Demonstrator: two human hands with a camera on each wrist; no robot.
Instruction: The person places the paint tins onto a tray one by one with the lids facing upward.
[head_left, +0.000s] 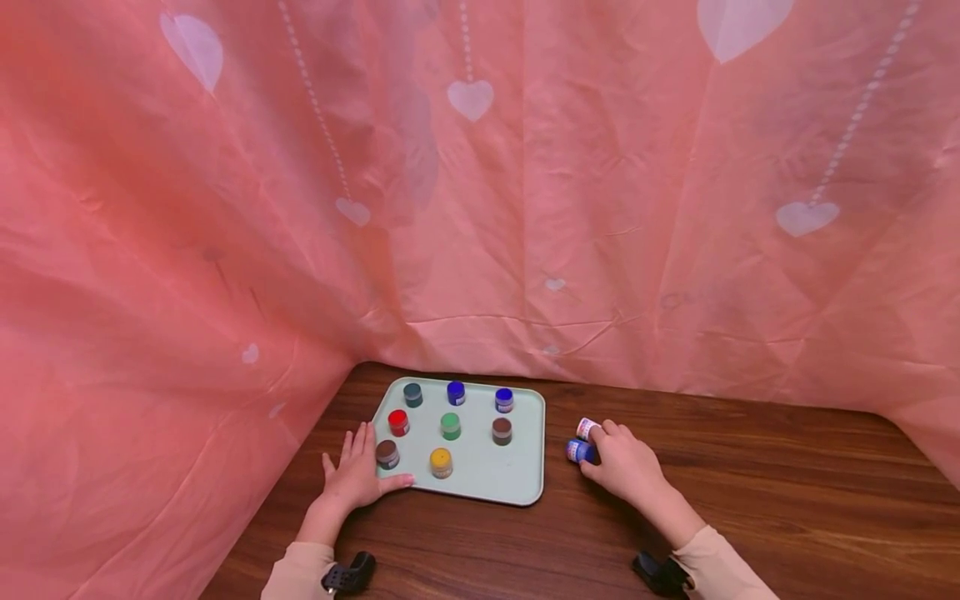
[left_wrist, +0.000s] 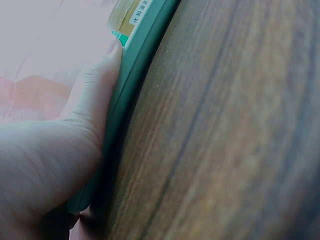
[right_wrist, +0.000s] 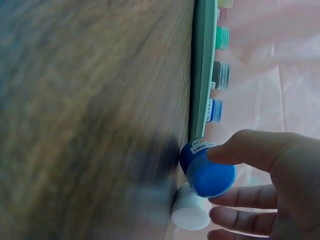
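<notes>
A pale green tray [head_left: 480, 477] bears several small paint jars, among them a yellow one [head_left: 441, 463], a green one [head_left: 450, 427] and a red one [head_left: 398, 422]. My left hand [head_left: 354, 477] rests on the tray's near left corner, fingers spread along the left side and thumb along the front rim. Right of the tray, a blue paint jar [right_wrist: 215, 177] lies tilted, its lid toward my right hand [head_left: 626, 467]. The thumb and forefinger of that hand pinch it. Beside it a white paint jar [right_wrist: 191, 210] lies on its side, close to the other fingertips.
The tray and jars stand on a dark wooden table [head_left: 787, 492]. A pink curtain [head_left: 600, 208] with pale hearts hangs behind the table and along its left side. On the tray, two blue jars and a dark teal jar [head_left: 412, 395] form the back row.
</notes>
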